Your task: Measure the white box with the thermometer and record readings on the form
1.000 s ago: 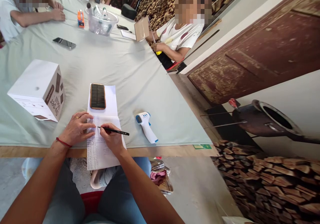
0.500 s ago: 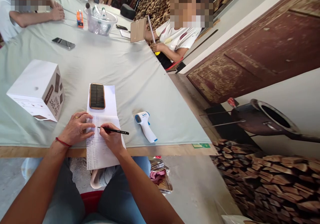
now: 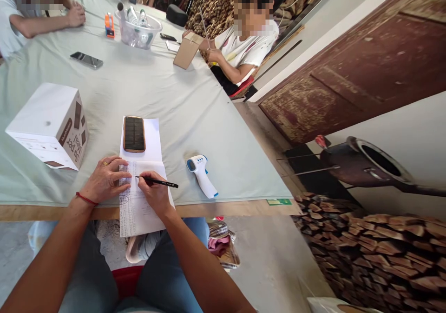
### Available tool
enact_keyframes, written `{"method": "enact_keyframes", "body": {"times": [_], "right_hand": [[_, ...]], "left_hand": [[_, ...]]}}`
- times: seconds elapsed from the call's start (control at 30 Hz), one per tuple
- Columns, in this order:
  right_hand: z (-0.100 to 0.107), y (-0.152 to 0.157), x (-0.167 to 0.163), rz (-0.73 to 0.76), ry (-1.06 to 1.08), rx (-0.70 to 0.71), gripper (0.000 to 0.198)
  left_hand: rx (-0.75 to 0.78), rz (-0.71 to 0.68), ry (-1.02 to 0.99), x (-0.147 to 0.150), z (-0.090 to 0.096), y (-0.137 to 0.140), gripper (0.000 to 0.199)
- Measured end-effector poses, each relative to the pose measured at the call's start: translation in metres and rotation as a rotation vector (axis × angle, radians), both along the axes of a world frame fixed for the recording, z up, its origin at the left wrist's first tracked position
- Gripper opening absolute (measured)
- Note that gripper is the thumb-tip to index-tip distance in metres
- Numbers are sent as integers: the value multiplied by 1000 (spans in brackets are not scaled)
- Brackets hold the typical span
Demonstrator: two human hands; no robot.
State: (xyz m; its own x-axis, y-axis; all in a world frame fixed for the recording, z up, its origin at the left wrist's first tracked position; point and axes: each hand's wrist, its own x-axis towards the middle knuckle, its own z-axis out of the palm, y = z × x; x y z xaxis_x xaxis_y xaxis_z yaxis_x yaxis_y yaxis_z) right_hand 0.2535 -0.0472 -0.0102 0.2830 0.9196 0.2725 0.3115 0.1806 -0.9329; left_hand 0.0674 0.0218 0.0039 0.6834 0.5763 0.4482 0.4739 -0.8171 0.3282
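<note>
One long table (image 3: 181, 99), draped in a pale green cloth, filled most of the view. At ten o'clock from the writing hands sat a white carton (image 3: 47, 124) printed with brown lettering. Straight ahead at twelve o'clock lay a sheet of paper (image 3: 139, 196), its near end hanging over the table edge, with a phone (image 3: 134, 134) in an orange case resting screen-up on its far half. At three o'clock from the paper, well apart from it, a white and blue infrared thermometer (image 3: 202, 176) lay on the cloth. The left hand (image 3: 104, 179) lay flat and spread, palm down, fingertips pressing the paper's left margin. The right hand (image 3: 155, 193) was curled tight around a black pen (image 3: 157, 181), whose tip touched the written lines at nine o'clock from the knuckles.
</note>
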Motion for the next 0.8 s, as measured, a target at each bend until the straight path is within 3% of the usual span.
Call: {"method": "enact_keyframes", "body": {"times": [0.6,0.8], "right_hand": [[-2,0,1,-44,15,-8,13],[5,-6,11,-86,-130,122,14]], "left_hand": [[10,-6,-14,0,-1,1,16],[9,-2,-17,0,0,1,16]]}}
